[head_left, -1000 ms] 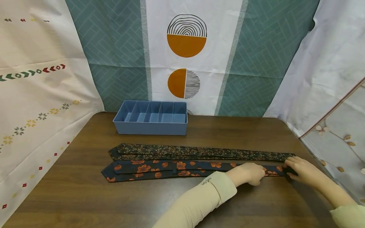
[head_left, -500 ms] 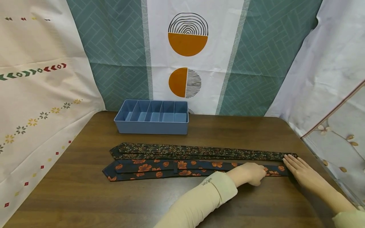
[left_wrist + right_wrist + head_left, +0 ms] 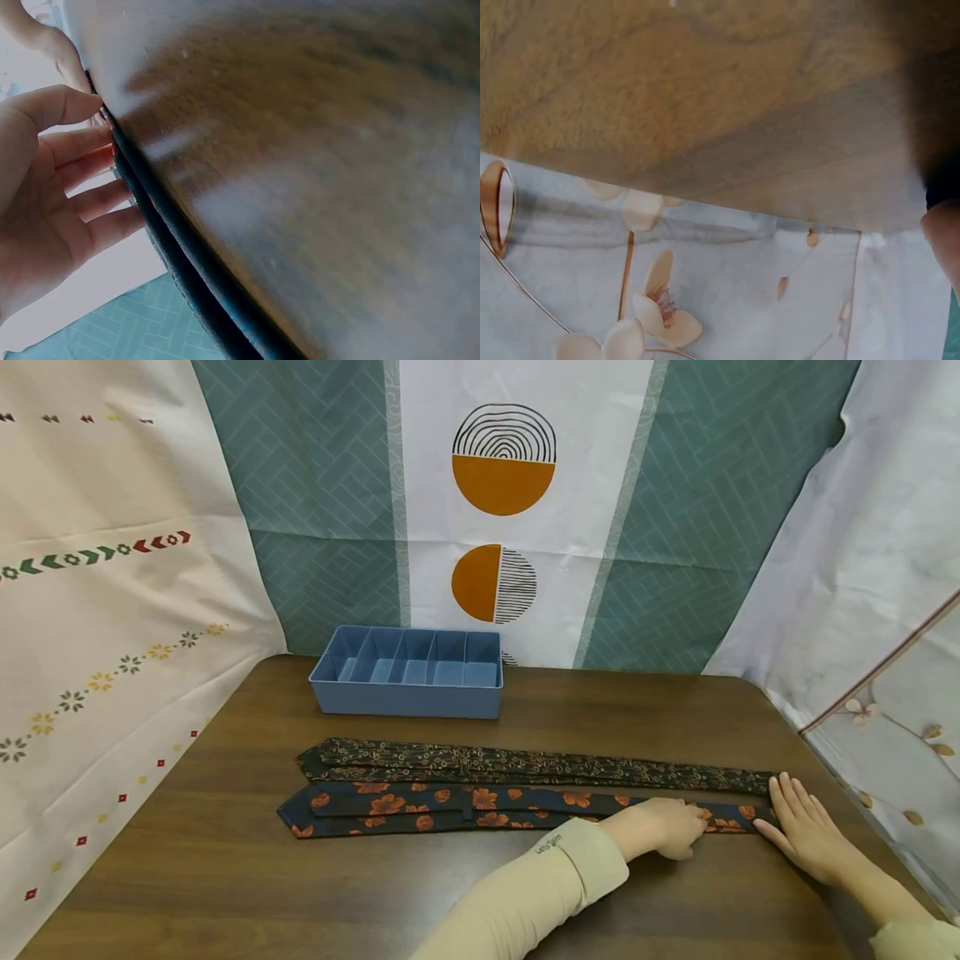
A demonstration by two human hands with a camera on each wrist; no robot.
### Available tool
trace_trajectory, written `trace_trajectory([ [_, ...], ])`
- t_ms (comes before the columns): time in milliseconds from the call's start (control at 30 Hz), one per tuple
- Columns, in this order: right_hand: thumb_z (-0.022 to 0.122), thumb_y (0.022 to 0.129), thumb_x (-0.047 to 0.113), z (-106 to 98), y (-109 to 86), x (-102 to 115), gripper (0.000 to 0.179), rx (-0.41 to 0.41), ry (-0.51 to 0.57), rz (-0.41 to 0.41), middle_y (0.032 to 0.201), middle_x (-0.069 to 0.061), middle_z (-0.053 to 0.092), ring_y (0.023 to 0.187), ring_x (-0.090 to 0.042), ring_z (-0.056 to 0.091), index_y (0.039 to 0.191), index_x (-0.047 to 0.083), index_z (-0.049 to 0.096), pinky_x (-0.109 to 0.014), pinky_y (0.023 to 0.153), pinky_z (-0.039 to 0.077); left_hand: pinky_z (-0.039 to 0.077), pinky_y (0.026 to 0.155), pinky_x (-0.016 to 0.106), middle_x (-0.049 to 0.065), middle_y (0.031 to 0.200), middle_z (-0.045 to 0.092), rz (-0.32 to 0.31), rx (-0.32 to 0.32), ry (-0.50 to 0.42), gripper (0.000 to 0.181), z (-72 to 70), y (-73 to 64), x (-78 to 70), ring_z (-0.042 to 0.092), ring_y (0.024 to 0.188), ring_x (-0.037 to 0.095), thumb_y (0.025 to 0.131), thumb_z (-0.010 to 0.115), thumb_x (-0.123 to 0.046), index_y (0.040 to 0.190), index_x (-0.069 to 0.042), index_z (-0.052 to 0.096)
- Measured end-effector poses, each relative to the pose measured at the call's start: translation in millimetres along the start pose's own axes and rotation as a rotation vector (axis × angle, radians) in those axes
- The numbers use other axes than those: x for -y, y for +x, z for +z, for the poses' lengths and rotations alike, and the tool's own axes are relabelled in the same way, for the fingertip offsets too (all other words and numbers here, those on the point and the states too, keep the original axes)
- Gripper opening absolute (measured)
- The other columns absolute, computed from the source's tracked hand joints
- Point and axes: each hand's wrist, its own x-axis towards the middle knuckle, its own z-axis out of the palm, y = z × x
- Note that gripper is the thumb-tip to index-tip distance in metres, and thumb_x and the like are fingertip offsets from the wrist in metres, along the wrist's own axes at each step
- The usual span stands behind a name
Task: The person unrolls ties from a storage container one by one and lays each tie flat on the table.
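Two neckties lie folded lengthwise on the table, side by side. The farther necktie (image 3: 555,766) is black with a small gold pattern; the nearer, navy necktie (image 3: 450,810) has orange flowers. My left hand (image 3: 667,827) rests on the navy necktie towards its right end. In the left wrist view the left fingers (image 3: 97,199) reach the necktie's edge, fairly straight, with the thumb tip beside it. Flat with straight fingers, my right hand (image 3: 810,839) lies at the right ends of both neckties. Only a bit of its finger (image 3: 946,244) shows in the right wrist view.
A blue divided box (image 3: 405,697) with several compartments stands at the back left of the brown wooden table (image 3: 262,893). Patterned cloths hang around it: cream at left (image 3: 112,610), green and white behind (image 3: 322,485), floral at right (image 3: 900,693).
My right hand has straightened its bent fingers and shifted a little right, to the neckties' ends. The left hand stays on the navy necktie. The head view has shifted slightly.
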Motion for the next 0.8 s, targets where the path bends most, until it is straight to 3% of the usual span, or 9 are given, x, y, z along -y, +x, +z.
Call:
trace_trajectory([
  [500, 0.035, 0.103, 0.028, 4, -7.7, -6, 0.071, -0.01, 0.039, 0.02, 0.146, -0.043, -0.002, 0.138, -0.026, -0.03, 0.144, -0.017, -0.001, -0.037, 0.11, -0.028, 0.012, 0.112, 0.008, -0.026, 0.151, 0.018, 0.008, -0.018, -0.032, 0.049, 0.1, 3.6, -3.1, 0.016, 0.14, -0.009, 0.098, 0.045, -0.042, 0.145, -0.039, 0.029],
  [800, 0.034, 0.103, 0.03, -1, 1.8, -3, 0.072, 0.036, 0.078, 0.033, 0.145, -0.043, -0.005, 0.139, -0.036, -0.026, 0.144, -0.016, -0.003, -0.045, 0.111, -0.026, 0.016, 0.113, 0.011, -0.021, 0.152, 0.019, 0.026, 0.003, -0.016, 0.051, 1.5, 14.2, 4.9, 0.019, 0.141, -0.005, 0.098, 0.042, -0.044, 0.146, -0.038, 0.028],
])
